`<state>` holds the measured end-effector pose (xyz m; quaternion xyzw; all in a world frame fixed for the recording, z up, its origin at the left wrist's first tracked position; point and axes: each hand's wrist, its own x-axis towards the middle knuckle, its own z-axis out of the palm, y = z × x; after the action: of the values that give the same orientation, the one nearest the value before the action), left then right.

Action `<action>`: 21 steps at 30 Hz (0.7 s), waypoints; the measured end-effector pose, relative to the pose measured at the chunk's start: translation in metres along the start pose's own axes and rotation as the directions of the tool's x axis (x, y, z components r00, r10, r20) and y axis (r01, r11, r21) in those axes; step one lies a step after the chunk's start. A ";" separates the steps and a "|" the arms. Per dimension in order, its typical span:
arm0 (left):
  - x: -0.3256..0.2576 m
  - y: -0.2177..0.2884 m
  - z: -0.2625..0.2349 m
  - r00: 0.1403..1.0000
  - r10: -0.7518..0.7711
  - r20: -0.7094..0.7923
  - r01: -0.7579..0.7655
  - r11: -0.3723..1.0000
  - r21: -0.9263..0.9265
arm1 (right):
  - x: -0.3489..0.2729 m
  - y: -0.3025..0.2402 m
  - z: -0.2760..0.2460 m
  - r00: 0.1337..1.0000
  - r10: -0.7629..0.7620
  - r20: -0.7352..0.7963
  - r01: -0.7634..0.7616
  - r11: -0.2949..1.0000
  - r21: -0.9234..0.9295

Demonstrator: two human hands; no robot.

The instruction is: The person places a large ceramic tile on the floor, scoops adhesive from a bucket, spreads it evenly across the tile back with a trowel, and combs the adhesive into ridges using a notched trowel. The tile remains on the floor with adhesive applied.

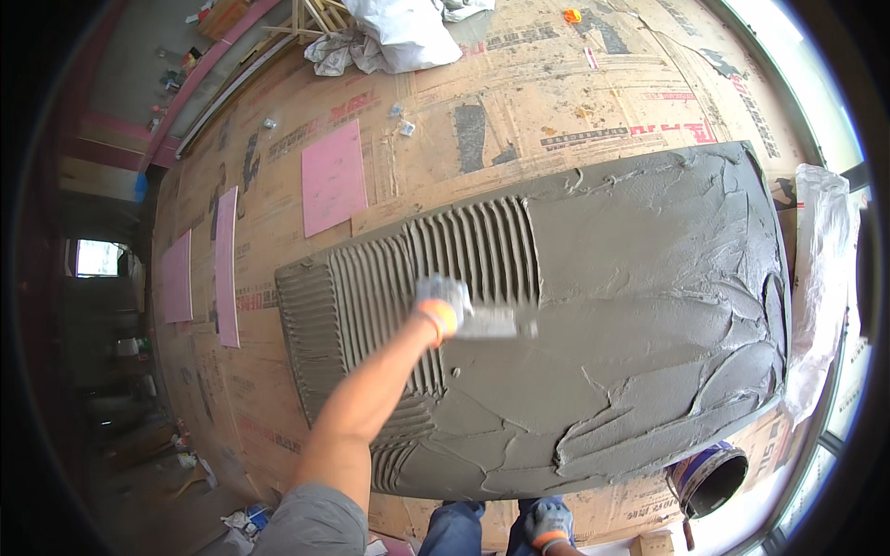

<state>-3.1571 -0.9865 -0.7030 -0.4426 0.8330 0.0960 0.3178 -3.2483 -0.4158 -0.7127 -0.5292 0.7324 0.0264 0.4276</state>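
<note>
My left hand (441,304), in a grey glove with an orange cuff, is shut on a notched trowel (493,322). The blade lies flat on a wide bed of wet grey mortar (649,306) spread over the floor. To the left of the trowel the mortar is combed into parallel ridges (389,278); to the right it is smooth and patchy. My right hand (547,524), gloved the same way, rests on my knee at the lower edge and holds nothing.
Cardboard sheets (575,102) cover the floor around the mortar. Pink foam boards (334,176) lie to the far left. A dark bucket (709,477) stands at the mortar's near right corner. Clear plastic sheeting (820,278) hangs at the right; white sacks (399,32) are piled far off.
</note>
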 end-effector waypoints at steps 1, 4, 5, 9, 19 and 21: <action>-0.032 0.017 0.017 0.997 0.068 0.022 -0.068 0.998 -0.003 | 0.000 0.004 0.003 0.995 0.063 0.082 -0.063 0.998 -0.001; -0.137 0.029 0.086 0.973 0.061 0.224 -0.057 0.998 -0.025 | 0.000 -0.005 -0.007 0.994 0.028 0.106 -0.024 0.999 -0.043; -0.165 0.032 0.104 0.972 0.064 0.225 -0.060 0.998 -0.025 | 0.002 -0.004 -0.002 0.995 0.038 0.092 -0.037 0.999 -0.018; -0.261 0.004 0.160 0.990 -0.130 0.061 0.142 0.948 -0.287 | -0.009 -0.008 0.001 0.997 -0.007 -0.077 0.005 1.000 -0.019; -0.408 -0.215 0.388 0.469 -0.869 0.159 0.771 0.316 -0.553 | -0.039 0.001 -0.002 0.999 0.016 0.037 -0.013 0.998 -0.067; -0.368 -0.209 0.385 0.415 -0.843 0.343 0.750 0.103 -0.654 | -0.043 0.027 -0.024 0.995 0.032 -0.099 -0.049 0.984 -0.170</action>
<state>-2.6697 -0.6914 -0.7517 -0.9081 0.3589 0.2066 0.0617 -3.2813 -0.3830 -0.6807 -0.5498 0.7578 0.0728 0.3438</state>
